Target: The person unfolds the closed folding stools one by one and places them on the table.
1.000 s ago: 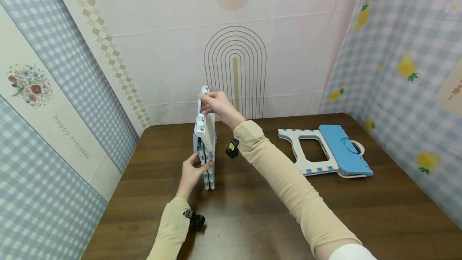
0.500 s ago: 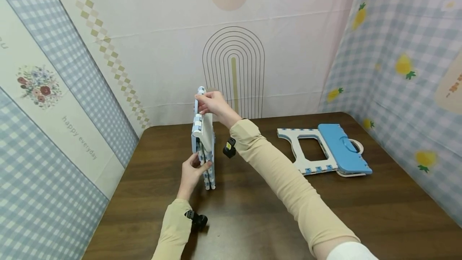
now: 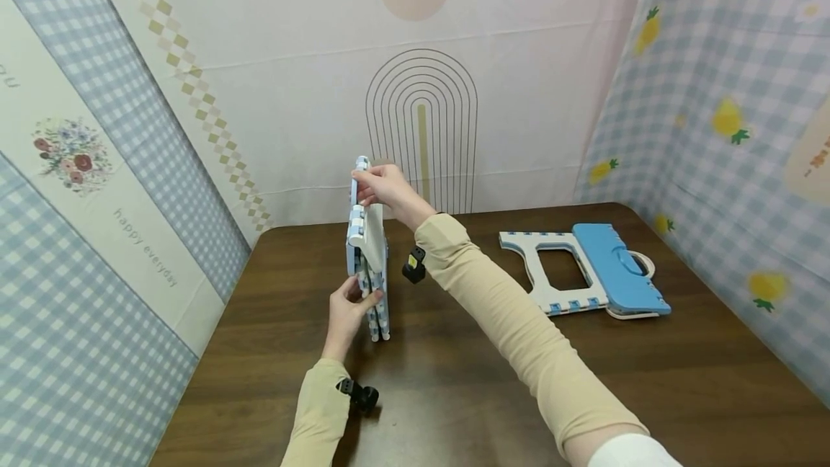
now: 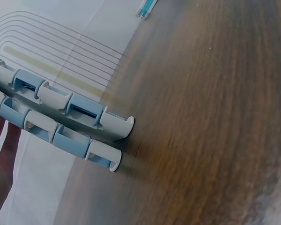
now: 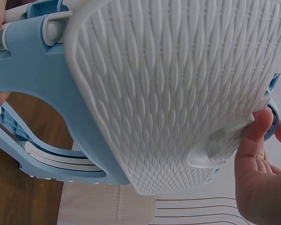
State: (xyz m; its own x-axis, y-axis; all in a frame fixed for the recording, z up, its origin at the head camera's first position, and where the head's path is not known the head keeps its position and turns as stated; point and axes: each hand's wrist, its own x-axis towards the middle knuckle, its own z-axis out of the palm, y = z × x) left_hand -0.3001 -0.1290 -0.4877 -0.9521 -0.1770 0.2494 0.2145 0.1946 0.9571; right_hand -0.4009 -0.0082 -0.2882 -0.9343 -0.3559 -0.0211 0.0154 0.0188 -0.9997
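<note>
A folding step stool (image 3: 371, 236) in blue and white stands edge-on on the table, its folding parts close together. At its upper end my right hand (image 3: 394, 192) grips the handle side. The right wrist view shows the right thumb and fingers (image 5: 257, 173) at the handle cutout of the white ribbed panel (image 5: 154, 93). Lower down, my left hand (image 3: 346, 312) holds the leg part between thumb and fingers. The left wrist view shows the legs' interlocking hinge edges (image 4: 56, 98) side by side, ending low over the wood; most of the left hand lies outside that view.
A second folding stool (image 3: 619, 265), blue and white, lies flat at the right of the brown wooden table (image 3: 467, 388). A patterned cloth (image 3: 311, 121) hangs behind the table's back edge, with checked cloths at both sides.
</note>
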